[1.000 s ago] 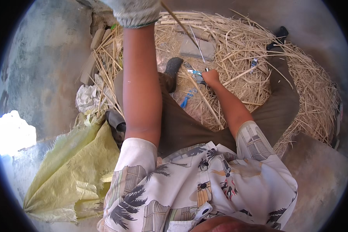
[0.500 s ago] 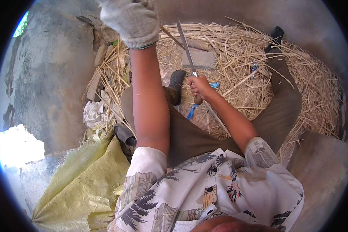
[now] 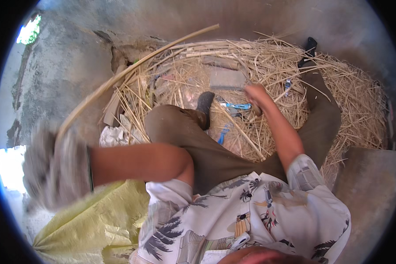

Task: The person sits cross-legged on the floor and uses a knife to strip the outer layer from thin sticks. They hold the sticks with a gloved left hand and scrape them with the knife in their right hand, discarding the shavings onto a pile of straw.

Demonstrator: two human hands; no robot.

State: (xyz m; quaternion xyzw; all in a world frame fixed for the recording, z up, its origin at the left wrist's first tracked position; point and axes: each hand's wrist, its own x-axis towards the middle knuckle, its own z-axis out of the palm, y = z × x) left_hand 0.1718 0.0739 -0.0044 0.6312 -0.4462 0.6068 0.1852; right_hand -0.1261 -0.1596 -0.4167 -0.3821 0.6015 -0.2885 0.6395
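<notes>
My left hand [image 3: 59, 165], in a grey-white knitted work glove and smeared by motion, is closed round one end of a long pale bamboo-like strip [image 3: 114, 79]. The strip arcs up and to the right, its free end over the far edge of the straw pile. Bare and closed, my right hand [image 3: 258, 94] grips a knife by its wooden handle [image 3: 256, 111], which shows below the fist. The blade is mostly blurred. Just left of this hand, a blue-handled tool [image 3: 236, 106] lies on the ground.
Loose straw-like strips [image 3: 356, 105] surround my stretched legs. A grey block [image 3: 227, 79] lies beyond my boot, a blue strap [image 3: 223, 133] nearer. Crumpled white sheeting [image 3: 114, 135] and a yellow-green woven sack [image 3: 101, 220] lie at left. Walls [image 3: 61, 75] stand close at left and far side.
My left hand has swung left and down from the top, bringing the long strip along. My right hand has shifted right with the knife, uncovering the blue-handled tool.
</notes>
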